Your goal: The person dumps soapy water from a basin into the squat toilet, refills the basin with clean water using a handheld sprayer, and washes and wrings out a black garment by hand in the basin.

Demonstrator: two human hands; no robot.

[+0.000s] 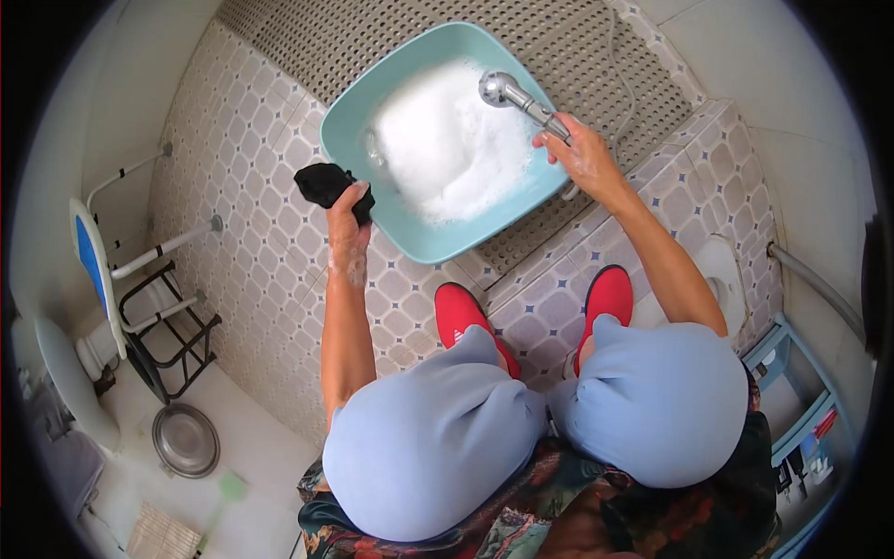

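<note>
A pale turquoise basin [438, 244] holds a thick heap of white suds [447, 140]. My right hand [585, 156] is closed round the handle of a silver shower head [521, 102], whose round head hangs over the foam on the basin's right side. No water stream can be made out. Just outside the basin's left rim, my left hand [348, 224] grips a bunched black cloth item [328, 186]; its exact kind does not show. Foam clings to the left wrist and to the right fingers. Whatever lies under the suds is hidden.
The basin rests on a perforated grey mat [307, 42] beside a tiled step [643, 210]. Red shoes [466, 312] stand below it. A blue shelf [792, 401] is at right, a black metal rack [177, 335] and a metal bowl [186, 440] at left. The shower hose [615, 65] trails across the mat.
</note>
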